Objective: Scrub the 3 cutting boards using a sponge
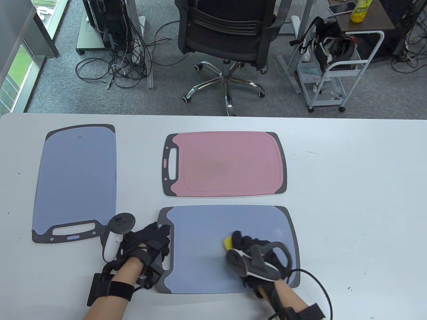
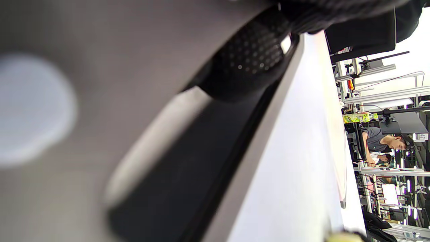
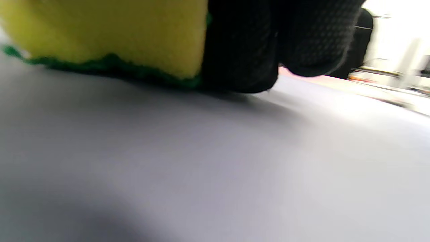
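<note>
The left hand (image 1: 151, 248) lies with fingers spread flat over the handle end of the near blue cutting board (image 1: 213, 233), apparently to pin it while the right hand (image 1: 248, 248) grips the yellow-and-green sponge (image 1: 228, 242), green side down, on the board's right-centre. The board's left half lies free for strokes; the pink cutting board (image 1: 227, 163) and the left blue cutting board (image 1: 76, 176) lie apart on the table (image 1: 350, 186).

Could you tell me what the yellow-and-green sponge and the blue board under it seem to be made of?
Yellow-and-green sponge: soft yellow foam with a fibrous green scouring layer facing down. Blue cutting board with grey rim: probably matte plastic, judging by its smooth, even surface; the darker rim may be rubbery.
</note>
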Demonstrator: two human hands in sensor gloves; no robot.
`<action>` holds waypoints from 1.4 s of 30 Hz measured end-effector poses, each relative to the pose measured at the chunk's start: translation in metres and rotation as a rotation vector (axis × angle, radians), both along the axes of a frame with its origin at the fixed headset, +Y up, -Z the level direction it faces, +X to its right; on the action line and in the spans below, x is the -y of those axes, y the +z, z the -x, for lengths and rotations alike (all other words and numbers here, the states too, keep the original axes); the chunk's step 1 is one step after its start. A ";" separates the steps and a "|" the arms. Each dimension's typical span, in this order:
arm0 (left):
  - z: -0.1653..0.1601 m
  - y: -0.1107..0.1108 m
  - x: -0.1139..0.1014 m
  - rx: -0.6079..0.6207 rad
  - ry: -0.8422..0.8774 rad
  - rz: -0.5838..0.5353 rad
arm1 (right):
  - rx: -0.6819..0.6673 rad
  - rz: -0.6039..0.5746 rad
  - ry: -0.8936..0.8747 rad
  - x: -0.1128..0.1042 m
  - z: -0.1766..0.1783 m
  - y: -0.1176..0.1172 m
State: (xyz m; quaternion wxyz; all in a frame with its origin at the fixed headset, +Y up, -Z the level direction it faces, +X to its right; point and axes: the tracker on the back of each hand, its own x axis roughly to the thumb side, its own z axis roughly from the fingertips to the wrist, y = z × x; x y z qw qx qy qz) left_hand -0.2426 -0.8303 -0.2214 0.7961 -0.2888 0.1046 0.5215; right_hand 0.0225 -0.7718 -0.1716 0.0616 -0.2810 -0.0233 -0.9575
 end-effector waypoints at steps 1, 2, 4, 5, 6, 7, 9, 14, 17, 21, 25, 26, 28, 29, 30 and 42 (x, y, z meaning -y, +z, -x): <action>0.000 0.000 0.000 0.002 0.009 0.004 | -0.067 -0.013 0.015 -0.001 0.024 0.005; 0.000 0.000 0.001 0.003 0.013 0.006 | -0.134 -0.025 0.017 -0.003 0.049 0.012; 0.000 0.000 0.000 0.005 0.017 0.008 | -0.221 -0.027 -0.007 -0.004 0.083 0.022; 0.000 0.000 0.000 0.007 0.020 0.009 | -0.242 -0.024 -0.014 -0.005 0.092 0.025; 0.000 0.000 0.000 0.007 0.022 0.009 | -0.233 -0.040 0.006 -0.005 0.098 0.026; 0.000 0.000 0.000 0.007 0.023 0.010 | -0.224 -0.043 0.043 -0.006 0.096 0.026; 0.000 0.000 0.000 0.010 0.023 0.008 | -0.185 -0.043 0.023 -0.005 0.071 0.021; 0.000 0.000 0.000 0.010 0.016 0.005 | 0.067 -0.042 0.101 0.002 -0.048 0.005; 0.000 0.000 0.000 0.010 0.012 0.003 | 0.293 0.010 0.126 0.007 -0.125 0.003; 0.000 0.000 0.000 0.004 -0.007 -0.003 | 0.473 0.046 0.011 0.008 -0.184 0.000; 0.001 0.000 0.000 0.007 -0.001 -0.001 | 0.296 0.011 0.021 0.007 -0.121 -0.006; 0.000 0.000 0.000 0.007 -0.003 -0.002 | 0.203 -0.016 0.003 0.005 -0.090 -0.005; 0.001 0.000 0.001 0.006 0.000 0.000 | 0.059 0.004 -0.028 0.002 -0.028 0.000; 0.001 0.000 0.001 0.007 0.006 0.003 | 0.013 -0.002 -0.026 0.001 -0.008 0.002; 0.001 0.000 0.002 0.009 0.016 0.009 | -0.082 -0.013 -0.011 -0.001 0.025 0.008; 0.001 0.000 0.002 0.010 0.018 0.007 | 0.024 -0.014 0.041 0.000 -0.016 0.009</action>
